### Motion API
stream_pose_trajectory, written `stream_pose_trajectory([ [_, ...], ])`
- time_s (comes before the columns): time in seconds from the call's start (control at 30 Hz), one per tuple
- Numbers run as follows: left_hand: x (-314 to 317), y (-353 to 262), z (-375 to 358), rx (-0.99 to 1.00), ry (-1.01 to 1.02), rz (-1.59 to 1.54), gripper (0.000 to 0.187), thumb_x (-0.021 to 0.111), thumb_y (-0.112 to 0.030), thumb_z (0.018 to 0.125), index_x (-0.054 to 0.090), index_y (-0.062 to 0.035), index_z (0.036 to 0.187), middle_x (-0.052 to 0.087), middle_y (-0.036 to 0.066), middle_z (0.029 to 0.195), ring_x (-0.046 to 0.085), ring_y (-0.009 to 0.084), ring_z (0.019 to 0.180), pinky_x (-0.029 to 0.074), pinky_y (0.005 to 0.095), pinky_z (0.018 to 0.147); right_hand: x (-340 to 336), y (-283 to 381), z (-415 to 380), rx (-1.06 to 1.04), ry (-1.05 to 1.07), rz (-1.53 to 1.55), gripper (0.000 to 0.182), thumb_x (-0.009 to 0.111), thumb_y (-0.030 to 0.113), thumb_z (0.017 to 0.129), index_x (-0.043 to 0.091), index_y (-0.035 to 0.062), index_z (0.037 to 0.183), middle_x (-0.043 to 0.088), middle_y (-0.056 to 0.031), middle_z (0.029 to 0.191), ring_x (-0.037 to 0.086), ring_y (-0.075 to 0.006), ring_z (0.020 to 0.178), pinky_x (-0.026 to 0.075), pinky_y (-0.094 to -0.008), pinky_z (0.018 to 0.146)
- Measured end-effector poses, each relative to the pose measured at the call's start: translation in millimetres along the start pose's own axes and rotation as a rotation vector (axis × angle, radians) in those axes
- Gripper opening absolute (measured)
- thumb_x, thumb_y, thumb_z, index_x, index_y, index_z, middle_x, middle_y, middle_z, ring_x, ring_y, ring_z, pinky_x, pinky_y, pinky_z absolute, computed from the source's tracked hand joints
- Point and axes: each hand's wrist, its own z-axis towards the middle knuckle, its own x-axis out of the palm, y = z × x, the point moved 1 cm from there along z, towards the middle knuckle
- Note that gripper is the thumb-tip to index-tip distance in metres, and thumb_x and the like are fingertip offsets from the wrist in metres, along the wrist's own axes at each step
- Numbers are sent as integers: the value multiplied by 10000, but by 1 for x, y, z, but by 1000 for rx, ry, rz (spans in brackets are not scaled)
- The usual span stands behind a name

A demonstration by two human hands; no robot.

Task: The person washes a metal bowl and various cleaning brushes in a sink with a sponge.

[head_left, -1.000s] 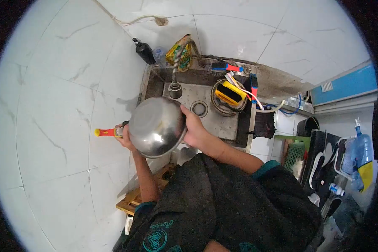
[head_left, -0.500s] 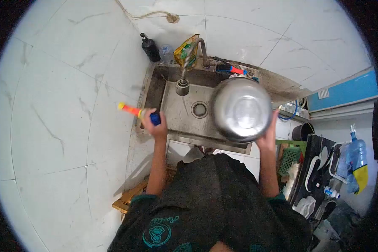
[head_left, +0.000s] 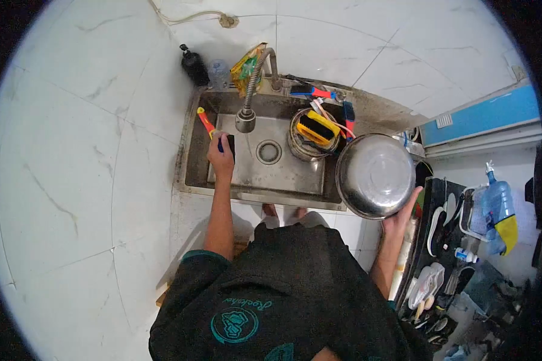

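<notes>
My left hand (head_left: 221, 156) is closed around a scrub brush (head_left: 206, 123) over the left part of the sink (head_left: 190, 156). The brush has a red handle with a yellow end, and its dark head shows beside my fingers. On the right, my right hand (head_left: 401, 216) grips the rim of a shiny metal bowl (head_left: 376, 174). The bowl's rounded underside faces me, just past the sink's right edge; some of my fingers are hidden behind it. A flexible metal faucet (head_left: 246, 120) hangs over the basin, above the round drain (head_left: 268, 152).
A round container (head_left: 298, 144) in the sink holds a yellow-and-black brush (head_left: 319, 127). Behind the sink stand a black pump bottle (head_left: 194, 67), a clear bottle (head_left: 218, 75) and a yellow packet (head_left: 247, 69). To the right is a cluttered black rack (head_left: 424, 240) with a blue bottle (head_left: 498, 201).
The bowl has moved right and toward me, uncovering the container in the sink. My left hand has brought the brush from beyond the sink's left edge to over the basin. The view has shifted slightly.
</notes>
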Motion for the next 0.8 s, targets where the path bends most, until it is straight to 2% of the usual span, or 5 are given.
stream_pose_trajectory([
  [0.23,25,47,-1,130,-85,196,260,564,-265,927,643,-25,986,656,168,919,635,301,883,484,378,796,-25,16,34,3,70,99,738,461,631,895,427,68,1371,449,-107,1397,442,-257,1262,359,-417,1059],
  [0.37,22,64,-19,-114,34,86,267,560,-287,937,656,-49,1009,681,80,948,630,212,876,485,339,820,-80,46,63,-73,-23,68,744,480,603,901,390,52,1393,446,-108,1398,425,-266,1268,347,-423,1066],
  [0.43,22,49,-30,14,-63,149,315,537,-290,952,644,-7,1042,668,109,997,603,217,925,449,340,874,-145,45,119,-80,-13,139,716,450,589,922,406,40,1380,469,-107,1380,454,-267,1239,363,-411,1050],
  [0.67,8,23,-82,-134,-247,338,388,515,-334,963,625,26,1057,637,181,1065,580,328,995,427,380,903,-246,126,227,-243,-295,-74,524,446,461,982,615,-25,1078,632,-53,1027,592,-169,935,475,-331,818],
  [0.8,22,-4,-112,-206,-252,373,408,495,-325,975,622,44,1093,631,200,1095,572,339,1040,429,392,909,-260,239,316,-357,-380,-286,540,497,477,957,616,-37,1076,633,-74,1013,576,-165,915,452,-311,799],
])
